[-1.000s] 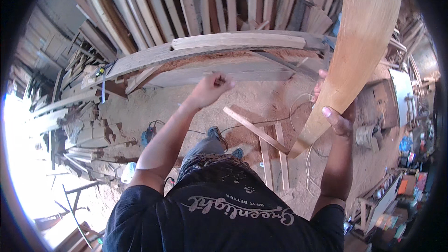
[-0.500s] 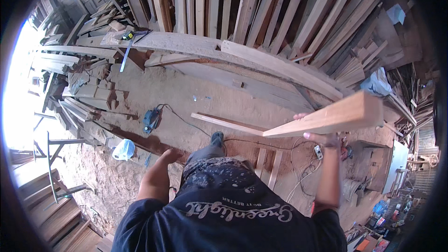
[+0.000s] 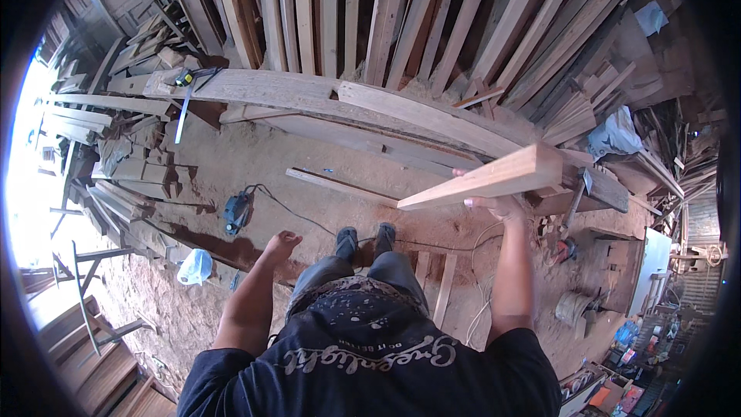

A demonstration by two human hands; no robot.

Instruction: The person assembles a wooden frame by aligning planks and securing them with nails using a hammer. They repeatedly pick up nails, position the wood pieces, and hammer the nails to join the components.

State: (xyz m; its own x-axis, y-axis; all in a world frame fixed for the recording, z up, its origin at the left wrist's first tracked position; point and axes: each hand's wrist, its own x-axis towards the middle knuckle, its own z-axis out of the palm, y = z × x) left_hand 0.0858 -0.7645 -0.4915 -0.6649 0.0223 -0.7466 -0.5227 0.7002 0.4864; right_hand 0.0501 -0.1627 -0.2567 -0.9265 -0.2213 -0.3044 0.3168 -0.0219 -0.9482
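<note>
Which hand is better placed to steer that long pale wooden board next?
Probably the right hand: it grips the long pale wooden board, while the left hand hangs apart from it.

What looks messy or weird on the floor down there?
A blue power tool sits on the dusty brown floor, its thin dark cord trailing loosely toward the person's dark footwear. It looks odd because someone might trip.

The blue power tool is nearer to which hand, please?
Left: the left hand hangs right of the power tool; the right hand, gripping a wooden piece, is farther right.
</note>
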